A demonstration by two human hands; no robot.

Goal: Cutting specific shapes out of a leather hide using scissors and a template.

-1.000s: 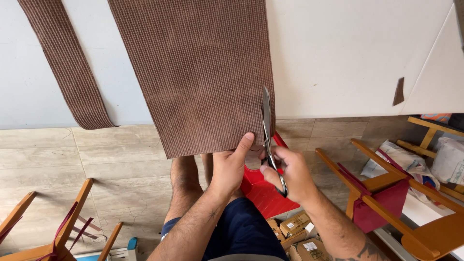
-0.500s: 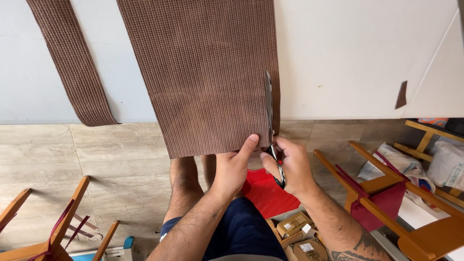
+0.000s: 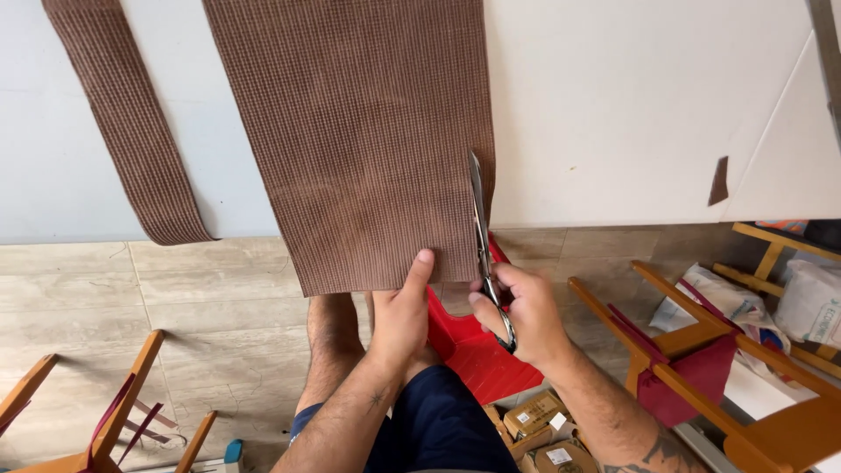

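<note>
Fabric sheet (image 3: 368,131), brown, overhung white table (image 3: 631,105); we pinched its lower edge w/ left hand (image 3: 399,315) — right hand (image 3: 517,311) fingers clamped on scissors (image 3: 484,236), mid-cut. Next: steady advance along the weave.

A white tabletop (image 3: 631,114) overhangs a pale wood-look tile floor (image 3: 175,298); orange wooden chair frames (image 3: 701,368) with red cloth stand right, another (image 3: 105,412) lower left, and cardboard boxes (image 3: 534,429) lie below

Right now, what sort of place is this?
Probably a home or small craft workshop: a white worktable bears brown woven fabric being cut with scissors, and wooden frames stand on the tiled floor.
</note>
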